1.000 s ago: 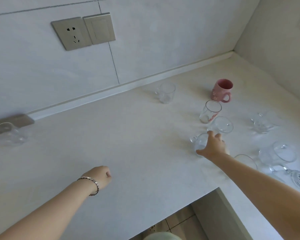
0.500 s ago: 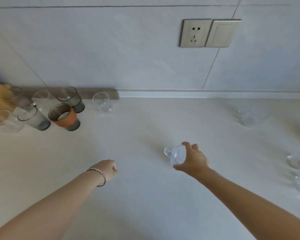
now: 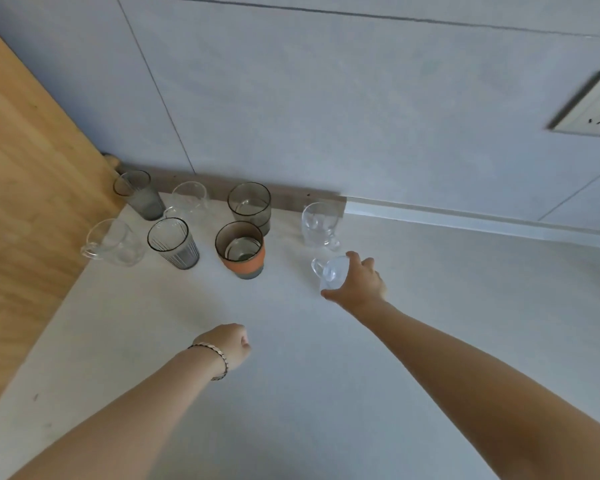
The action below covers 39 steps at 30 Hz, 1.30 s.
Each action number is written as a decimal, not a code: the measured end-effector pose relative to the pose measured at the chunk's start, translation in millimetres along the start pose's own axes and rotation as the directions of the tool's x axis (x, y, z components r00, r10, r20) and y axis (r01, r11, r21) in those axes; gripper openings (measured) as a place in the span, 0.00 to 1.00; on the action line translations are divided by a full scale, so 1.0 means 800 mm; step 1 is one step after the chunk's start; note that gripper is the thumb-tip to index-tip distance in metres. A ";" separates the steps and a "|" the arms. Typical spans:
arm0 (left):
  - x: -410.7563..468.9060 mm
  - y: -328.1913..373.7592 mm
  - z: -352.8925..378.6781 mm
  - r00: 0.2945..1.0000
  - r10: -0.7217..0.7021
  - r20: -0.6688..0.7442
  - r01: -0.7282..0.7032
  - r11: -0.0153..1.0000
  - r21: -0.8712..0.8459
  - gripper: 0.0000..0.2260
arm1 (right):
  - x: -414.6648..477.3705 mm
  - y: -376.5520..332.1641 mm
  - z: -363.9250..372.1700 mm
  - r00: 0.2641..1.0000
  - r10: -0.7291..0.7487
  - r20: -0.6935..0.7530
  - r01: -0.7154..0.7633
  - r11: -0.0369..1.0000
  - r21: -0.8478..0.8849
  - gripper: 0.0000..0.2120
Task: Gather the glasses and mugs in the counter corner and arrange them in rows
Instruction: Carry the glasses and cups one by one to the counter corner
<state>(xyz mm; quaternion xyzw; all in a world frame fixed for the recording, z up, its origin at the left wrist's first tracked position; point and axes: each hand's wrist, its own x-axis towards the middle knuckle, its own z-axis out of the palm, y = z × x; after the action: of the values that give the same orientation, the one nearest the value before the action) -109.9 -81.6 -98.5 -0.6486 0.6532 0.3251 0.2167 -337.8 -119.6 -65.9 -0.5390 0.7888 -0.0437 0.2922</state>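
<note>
at the desk corner: a clear mug arrives for the front row

nearest the camera, the left hand (image 3: 230,344) hangs over the bare desk (image 3: 291,393) curled into a loose fist, holding nothing, a bracelet (image 3: 219,362) on its wrist. farther out, the right hand (image 3: 357,282) has its grip closed around a small clear mug (image 3: 329,271), fingers wrapped over the body, the handle sticking out to the left. whether the mug's base already touches the desk is hard to tell; it looks tilted and just above it.

beyond that stand the gathered pieces in two rough rows. front: a clear handled mug (image 3: 113,242), a ribbed grey tumbler (image 3: 174,242), an orange-banded glass (image 3: 240,249). back, along the wall strip: a tall grey glass (image 3: 137,194), a clear mug (image 3: 189,202), a smoky glass (image 3: 250,206), and another clear mug (image 3: 319,225) just behind the held one.

the mug is probably light, rigid, smooth and breakable, so a grip round the body or through the handle suits it, set down gently, clear of its neighbours.
</note>
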 end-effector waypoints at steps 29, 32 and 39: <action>-0.006 0.236 0.050 0.949 0.309 0.054 -0.313 0.922 0.227 0.04 | -0.086 0.309 -0.067 0.973 0.220 0.067 -0.218 0.975 -0.037 0.16; -0.016 0.314 0.078 0.943 0.330 0.049 -0.332 0.912 0.240 0.04 | -0.103 0.409 -0.111 0.957 0.291 -0.014 -0.291 0.957 -0.010 0.15; -0.029 0.458 0.137 0.939 0.340 0.054 -0.342 0.903 0.261 0.07 | -0.109 0.605 -0.234 0.856 0.383 -0.347 -0.411 0.912 -0.009 0.27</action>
<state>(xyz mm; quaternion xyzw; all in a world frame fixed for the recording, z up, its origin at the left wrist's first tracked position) -485.9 -6.8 -105.5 -0.4883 0.7934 0.2695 0.2438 -810.2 111.8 -61.5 -0.3607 0.9223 -0.0418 0.1327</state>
